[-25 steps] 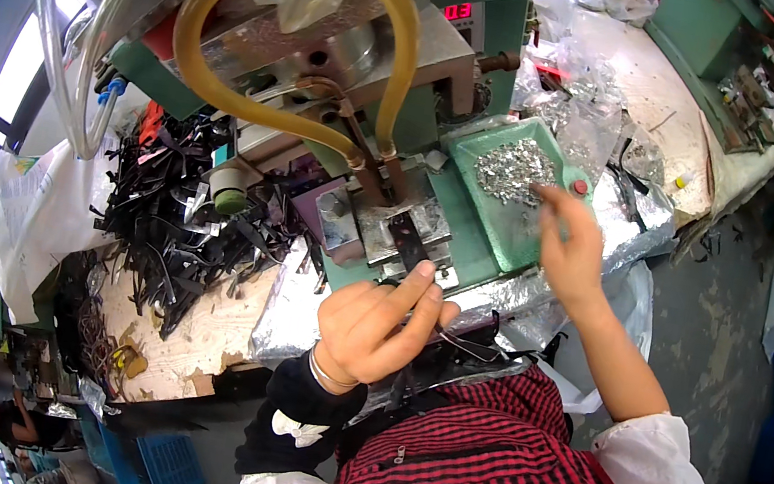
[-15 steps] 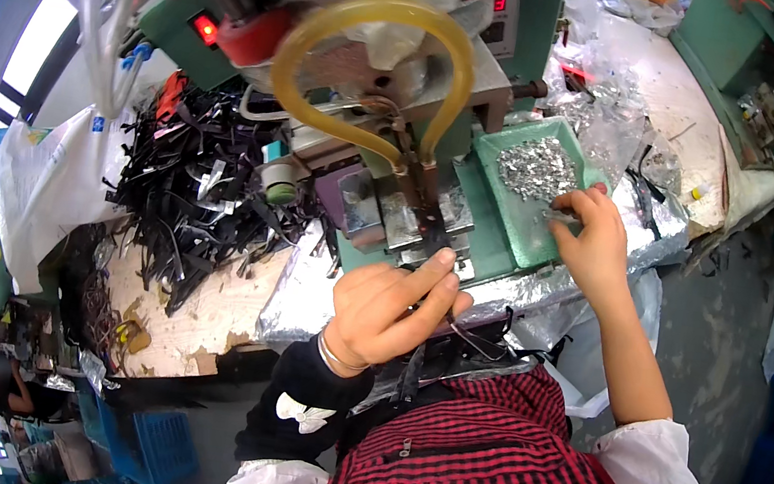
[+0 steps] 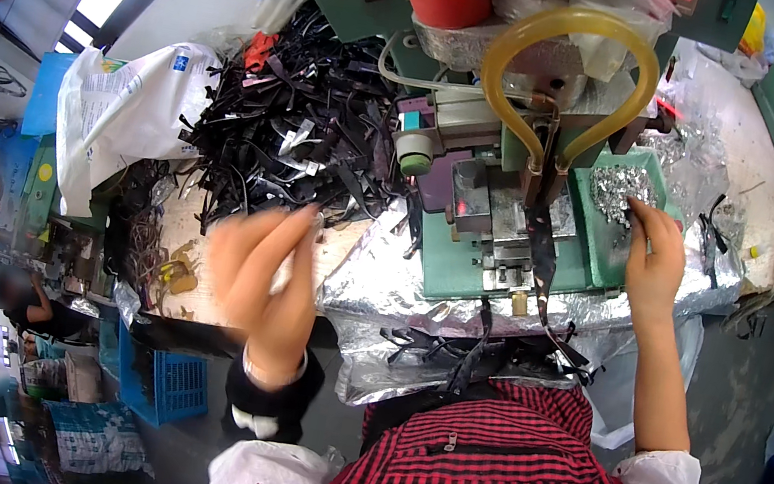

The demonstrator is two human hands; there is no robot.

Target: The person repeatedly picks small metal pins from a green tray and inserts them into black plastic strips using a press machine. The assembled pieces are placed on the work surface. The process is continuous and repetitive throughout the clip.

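Observation:
My right hand (image 3: 655,264) reaches into the green tray (image 3: 609,272), fingers bent together at the edge of a heap of small silvery metal pieces (image 3: 621,190). Whatever is between those fingertips is too small to make out. Motion blurs my left hand (image 3: 265,278), which is raised before the pile of black straps (image 3: 310,118) with its fingers stretched out and no strap visible in them. A black strap (image 3: 539,251) hangs from the press's working point down over the front of its base.
A green press (image 3: 473,271) with a looped yellow hose (image 3: 505,43) stands mid-bench. More black straps (image 3: 465,354) lie along the foil-covered front edge (image 3: 365,315). To the left are a white bag (image 3: 119,113) and, lower, a blue crate (image 3: 177,386); a person (image 3: 46,315) is farther off.
My left hand has left the strap at the press and swung left toward the strap pile. My right hand's fingers have moved into the metal pieces. The view has shifted left.

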